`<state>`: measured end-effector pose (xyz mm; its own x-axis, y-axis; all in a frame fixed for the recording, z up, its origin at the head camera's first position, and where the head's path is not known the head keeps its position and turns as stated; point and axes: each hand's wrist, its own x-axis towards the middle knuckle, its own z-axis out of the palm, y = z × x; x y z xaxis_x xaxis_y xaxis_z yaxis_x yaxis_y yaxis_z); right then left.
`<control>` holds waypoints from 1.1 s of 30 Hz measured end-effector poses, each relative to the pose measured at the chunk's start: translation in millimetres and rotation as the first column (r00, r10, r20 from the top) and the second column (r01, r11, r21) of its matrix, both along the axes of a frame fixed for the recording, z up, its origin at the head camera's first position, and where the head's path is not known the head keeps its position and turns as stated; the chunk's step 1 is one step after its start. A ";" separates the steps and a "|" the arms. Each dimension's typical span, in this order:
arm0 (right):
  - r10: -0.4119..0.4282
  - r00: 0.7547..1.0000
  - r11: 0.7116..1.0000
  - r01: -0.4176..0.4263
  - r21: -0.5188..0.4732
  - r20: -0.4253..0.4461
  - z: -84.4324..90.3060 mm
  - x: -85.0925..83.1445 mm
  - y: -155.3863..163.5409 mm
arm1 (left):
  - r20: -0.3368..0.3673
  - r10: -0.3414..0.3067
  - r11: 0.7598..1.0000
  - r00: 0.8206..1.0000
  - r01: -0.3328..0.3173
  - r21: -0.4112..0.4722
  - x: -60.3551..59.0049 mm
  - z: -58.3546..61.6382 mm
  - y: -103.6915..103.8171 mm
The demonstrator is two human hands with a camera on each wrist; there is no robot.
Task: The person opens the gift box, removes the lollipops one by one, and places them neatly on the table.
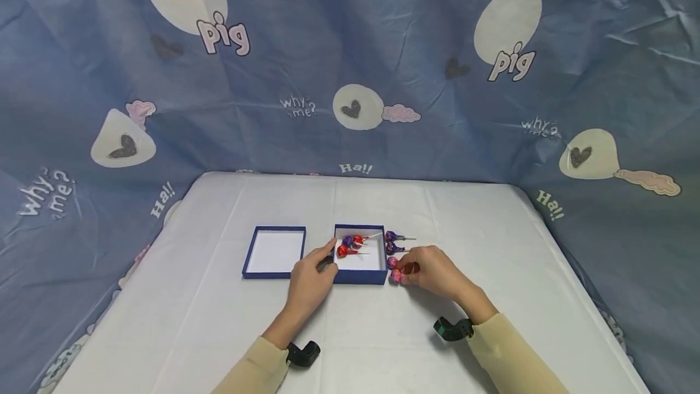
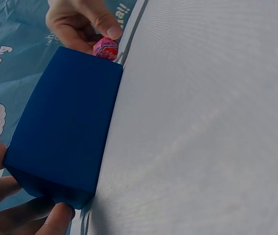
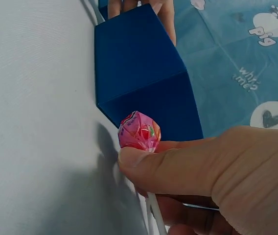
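A blue box (image 1: 361,276) with a white inside stands on the white-covered table, with red-wrapped lollipops (image 1: 343,251) and a purple-wrapped one (image 1: 347,240) lying in it. My left hand (image 1: 310,281) is at the box's left wall, index finger and thumb spread along it and fingertips touching it. Beside the box's near right corner, my right hand (image 1: 434,270) pinches a pink-wrapped lollipop (image 3: 140,131) between thumb and fingers, just under the candy. Its white stick (image 3: 156,214) points back beneath the hand. Another pink lollipop (image 1: 392,262) lies just beyond, against the box.
Two purple-wrapped lollipops (image 1: 393,247) lie along the box's right side, sticks pointing right. Left of the box is a shallow blue lid (image 1: 273,251), white inside facing up. A blue printed cloth (image 1: 350,65) hangs behind the white table (image 1: 219,321).
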<state>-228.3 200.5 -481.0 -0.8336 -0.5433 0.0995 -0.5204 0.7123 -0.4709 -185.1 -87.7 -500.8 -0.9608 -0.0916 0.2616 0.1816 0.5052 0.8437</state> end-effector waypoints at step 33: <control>0.031 0.999 0.999 -0.030 0.037 -0.026 -9.3 -2.2 3.2 | 0.006 -0.003 1.000 1.000 0.003 0.011 0.6 1.4 -1.1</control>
